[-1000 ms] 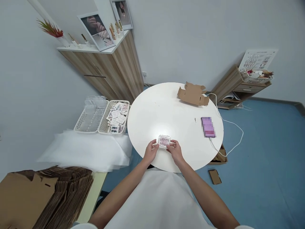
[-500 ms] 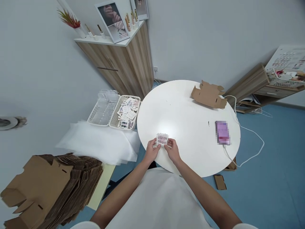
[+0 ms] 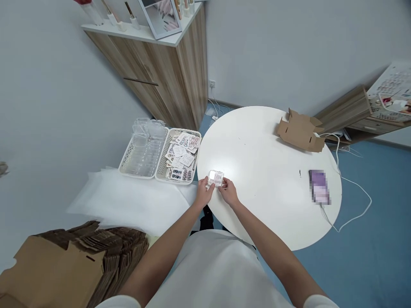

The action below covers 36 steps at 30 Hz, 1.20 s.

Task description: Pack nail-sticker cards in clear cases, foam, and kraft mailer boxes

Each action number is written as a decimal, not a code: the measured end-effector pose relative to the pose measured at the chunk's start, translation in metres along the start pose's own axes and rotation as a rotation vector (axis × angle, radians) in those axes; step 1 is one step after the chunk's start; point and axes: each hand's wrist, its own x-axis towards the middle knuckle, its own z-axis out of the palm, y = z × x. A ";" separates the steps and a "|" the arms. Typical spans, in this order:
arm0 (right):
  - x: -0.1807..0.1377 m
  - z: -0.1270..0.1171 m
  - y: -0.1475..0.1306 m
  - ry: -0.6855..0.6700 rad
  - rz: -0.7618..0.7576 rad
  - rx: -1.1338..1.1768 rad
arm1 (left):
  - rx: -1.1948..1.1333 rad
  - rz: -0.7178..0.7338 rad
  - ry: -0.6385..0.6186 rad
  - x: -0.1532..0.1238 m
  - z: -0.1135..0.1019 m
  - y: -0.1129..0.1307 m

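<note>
A small clear plastic case (image 3: 215, 177) with pinkish press-on nails showing faintly inside is held over the near left edge of the round white table (image 3: 257, 154). Glare on its top hides much of the contents. My left hand (image 3: 204, 193) grips the case's left side, thumb on the near edge. At the right side, my right hand (image 3: 229, 191) has its fingers curled against the case. Left of the table, a white basket (image 3: 195, 176) holds nail cards and paper slips. Beside it, another basket (image 3: 123, 169) is filled with clear plastic cases (image 3: 144, 147).
An unfolded cardboard box (image 3: 300, 130) lies at the table's far right. Nearer is a blurred purple device (image 3: 319, 187) with a white cable (image 3: 356, 184). White sheets (image 3: 128, 196) and stacked flat cardboard (image 3: 54, 269) are at left. A wooden cabinet (image 3: 180, 81) stands behind.
My view has shifted, so the table sits further right. The case has turned slightly and catches more glare. My right hand's fingers are more curled at its side.
</note>
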 end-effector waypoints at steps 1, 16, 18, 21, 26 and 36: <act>0.005 0.004 -0.001 0.007 -0.005 -0.019 | 0.007 0.005 -0.008 0.005 -0.002 0.000; 0.028 0.023 -0.015 0.046 -0.029 -0.109 | 0.052 0.015 -0.085 0.035 -0.008 -0.010; 0.026 0.024 -0.014 0.049 -0.004 -0.081 | 0.041 0.022 -0.092 0.034 -0.009 -0.011; 0.023 0.023 -0.012 0.059 0.029 -0.031 | 0.017 0.023 -0.102 0.032 -0.011 -0.011; 0.025 0.022 -0.014 0.041 0.023 0.046 | -0.023 0.015 -0.107 0.032 -0.010 -0.007; 0.017 0.017 -0.010 0.043 0.046 0.031 | -0.039 0.007 -0.072 0.024 -0.010 -0.013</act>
